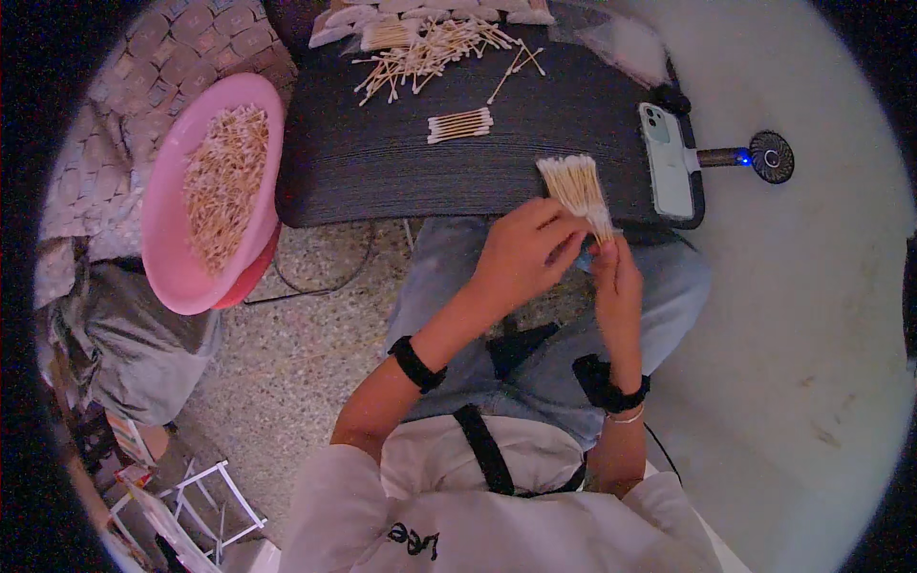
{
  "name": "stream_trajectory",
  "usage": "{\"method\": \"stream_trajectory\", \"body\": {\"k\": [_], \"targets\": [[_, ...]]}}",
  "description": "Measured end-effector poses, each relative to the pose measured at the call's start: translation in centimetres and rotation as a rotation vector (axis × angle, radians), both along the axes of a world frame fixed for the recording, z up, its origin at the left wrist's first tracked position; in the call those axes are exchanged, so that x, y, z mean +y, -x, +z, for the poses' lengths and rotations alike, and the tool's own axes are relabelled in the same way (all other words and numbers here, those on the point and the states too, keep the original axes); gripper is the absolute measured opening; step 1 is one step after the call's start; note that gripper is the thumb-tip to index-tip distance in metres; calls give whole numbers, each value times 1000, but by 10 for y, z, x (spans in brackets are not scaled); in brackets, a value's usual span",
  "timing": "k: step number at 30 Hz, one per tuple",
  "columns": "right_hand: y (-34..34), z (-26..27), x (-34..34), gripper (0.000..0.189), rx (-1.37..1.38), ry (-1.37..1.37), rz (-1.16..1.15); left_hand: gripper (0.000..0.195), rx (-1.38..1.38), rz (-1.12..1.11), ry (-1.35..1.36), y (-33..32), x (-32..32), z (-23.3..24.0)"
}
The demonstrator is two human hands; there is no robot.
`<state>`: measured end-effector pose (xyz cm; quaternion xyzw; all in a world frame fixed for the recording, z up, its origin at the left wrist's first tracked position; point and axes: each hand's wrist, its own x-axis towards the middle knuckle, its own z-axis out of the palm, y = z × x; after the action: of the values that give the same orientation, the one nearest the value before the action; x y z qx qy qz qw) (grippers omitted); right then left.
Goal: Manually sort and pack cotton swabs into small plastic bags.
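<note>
A fanned bundle of cotton swabs (574,179) with wooden sticks lies at the table's near edge, apparently inside a clear plastic bag. My left hand (526,243) pinches the lower part of this bundle with its fingertips. Close beside it, my right hand (617,279) grips sticks at the bundle's lower end between thumb and fingers. The fingers partly hide where the bag ends. A small, neat row of cotton swabs (460,125) rests on the black ridged table (358,168), farther from me and to the left.
A loose pile of cotton swabs (437,54) lies at the table's far side, before several packed bundles (423,11). A pink basin (161,215) of swabs stands left. On the right are a phone (670,172), a small fan (772,157) and clear plastic (623,43).
</note>
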<state>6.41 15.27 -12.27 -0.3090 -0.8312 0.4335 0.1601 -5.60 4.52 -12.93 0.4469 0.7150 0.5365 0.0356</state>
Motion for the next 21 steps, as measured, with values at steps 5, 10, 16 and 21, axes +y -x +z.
{"method": "stream_trajectory", "body": {"k": [5, 10, 16, 21], "targets": [[-1, 3, 1, 32, -33, -45, 17, 39, 289, 13, -71, 12, 12, 1], [1, -3, 7, 29, -30, -77, 22, 54, 361, -108, 112, 16, 18, -9], [11, 0, 9, 26, -38, -76, 29, 46, 258, -117, 62, 15, 19, -13], [18, -8, 12, 26, -68, -55, 23, 40, 314, -92, -8, 15, 25, -25]]}}
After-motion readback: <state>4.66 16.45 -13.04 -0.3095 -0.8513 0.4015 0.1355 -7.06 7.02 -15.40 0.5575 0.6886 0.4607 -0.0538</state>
